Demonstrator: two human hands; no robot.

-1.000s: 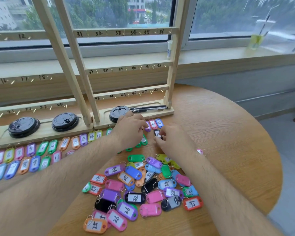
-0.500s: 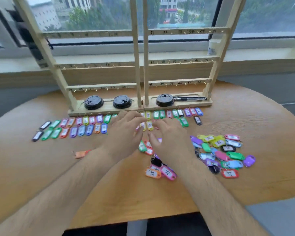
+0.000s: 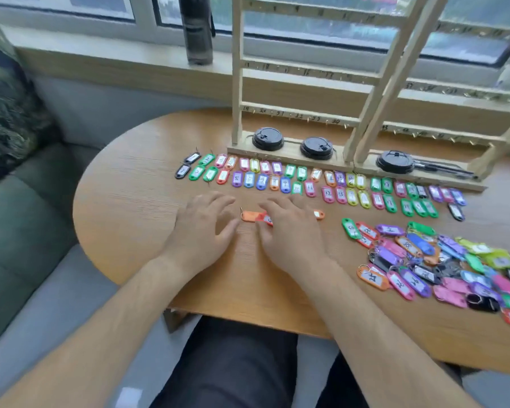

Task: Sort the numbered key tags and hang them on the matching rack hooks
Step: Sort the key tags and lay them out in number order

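The person's bare left grip (image 3: 200,228) lay palm down, its fingers (image 3: 215,201) straight and fanned apart, pointing away from the body, the thumb angled inward. The bare right grip (image 3: 290,228) lay just beside it in the same flat, palm-down pose, fingers (image 3: 277,206) extended and spread, thumb turned toward the left one. The two thumbs were near each other yet apart. Neither grip curled round anything. Both wrists ran straight. The bare left forearm (image 3: 115,313) came in from the lower left and the bare right forearm (image 3: 365,313) from the lower right, converging toward the middle
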